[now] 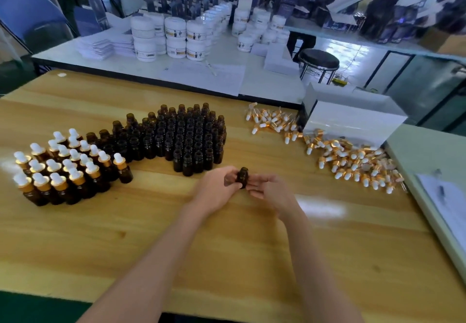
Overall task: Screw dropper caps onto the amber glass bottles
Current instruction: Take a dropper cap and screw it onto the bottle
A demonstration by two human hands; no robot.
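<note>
Head view: my left hand [216, 187] is wrapped around a single amber bottle [243, 176], fingers curled on its left side, holding it upright just above the wooden table [227, 252]. The bottle's neck is bare, with no cap on it. My right hand [270, 189] comes in from the other side with its fingertips [252, 188] against the bottle, but the blur keeps me from telling whether they pinch it or only touch it. Just beyond my hands stands a tight cluster of uncapped bottles [186, 138], all upright. To its left, touching it, is the group of capped bottles [63, 171], with white bulbs over gold collars. Off to my right, loose dropper caps [353, 163] lie scattered in a heap, running up against a white box [353, 120]. On the next table back I see stacked white jars [176, 37], with a black stool [319, 60] to their right.
</note>
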